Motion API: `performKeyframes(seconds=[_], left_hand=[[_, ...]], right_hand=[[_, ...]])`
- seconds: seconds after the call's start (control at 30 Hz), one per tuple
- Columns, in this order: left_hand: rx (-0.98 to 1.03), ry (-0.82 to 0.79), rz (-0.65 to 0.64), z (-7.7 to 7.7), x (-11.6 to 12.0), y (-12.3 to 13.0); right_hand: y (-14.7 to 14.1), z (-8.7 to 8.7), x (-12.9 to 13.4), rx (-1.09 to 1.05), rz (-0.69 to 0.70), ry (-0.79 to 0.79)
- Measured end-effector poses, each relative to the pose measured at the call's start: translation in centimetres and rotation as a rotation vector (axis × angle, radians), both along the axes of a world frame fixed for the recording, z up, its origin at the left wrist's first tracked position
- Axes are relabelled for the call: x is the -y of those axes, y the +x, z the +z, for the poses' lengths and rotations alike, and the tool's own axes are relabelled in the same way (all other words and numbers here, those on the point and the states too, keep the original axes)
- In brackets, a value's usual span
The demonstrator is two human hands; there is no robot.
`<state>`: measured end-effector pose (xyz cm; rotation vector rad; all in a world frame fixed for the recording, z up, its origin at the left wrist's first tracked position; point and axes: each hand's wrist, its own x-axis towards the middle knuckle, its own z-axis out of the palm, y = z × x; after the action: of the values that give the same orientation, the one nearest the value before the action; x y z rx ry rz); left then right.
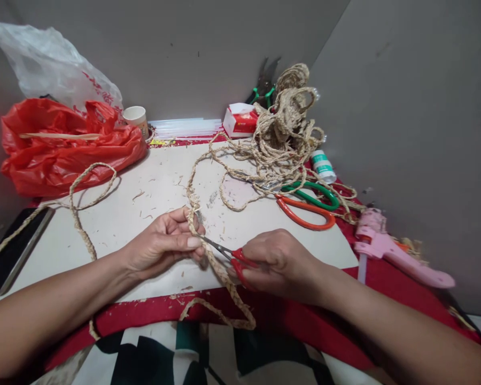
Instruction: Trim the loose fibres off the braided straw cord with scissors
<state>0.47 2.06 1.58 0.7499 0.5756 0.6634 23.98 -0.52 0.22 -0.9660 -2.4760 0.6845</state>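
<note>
My left hand (pixel 170 240) pinches a braided straw rope (pixel 220 270) between thumb and fingers, just above the white board (pixel 144 235). In my right hand (pixel 278 262) are small scissors (pixel 237 259) with red handles, my fingers wrapped round them. Their dark tips touch the braid beside my left thumb; whether the blades are fully closed I cannot tell. From my left hand the braid runs up to the heap of rope, and its other stretch hangs past the board's front edge, bending back to a loose end.
A tangled rope heap (pixel 284 133) lies at the back right, by orange-and-green-handled scissors (pixel 307 211) and a pink glue gun (pixel 396 251). A red plastic bag (pixel 72 155), a paper cup (pixel 136 118) and glue sticks (pixel 186 128) line the back. A phone (pixel 18 248) rests at left.
</note>
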Motion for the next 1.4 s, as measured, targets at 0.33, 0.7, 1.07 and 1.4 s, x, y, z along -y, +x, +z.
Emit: performKeyframes(seconds=[0.33,0.7,1.07,1.4], left_hand=[[-0.004,0.035,0.001,-0.1,0.0,-0.1],[0.081,-0.013,-0.042,-0.9,-0.3,-0.4],[0.149,-0.119,-0.086,-1.3,-0.5,-0.6],[0.131,-0.098,-0.073,-1.5,-0.5,-0.7]], right_hand=[[-0.1,0.2,-0.1,0.039,0.007,0.029],[-0.1,0.0,-0.2,0.048,0.029,0.133],[0.0,-0.9,-0.2,0.053,-0.004,0.335],[-0.2,-0.1,0.1,0.099,0.022,0.16]])
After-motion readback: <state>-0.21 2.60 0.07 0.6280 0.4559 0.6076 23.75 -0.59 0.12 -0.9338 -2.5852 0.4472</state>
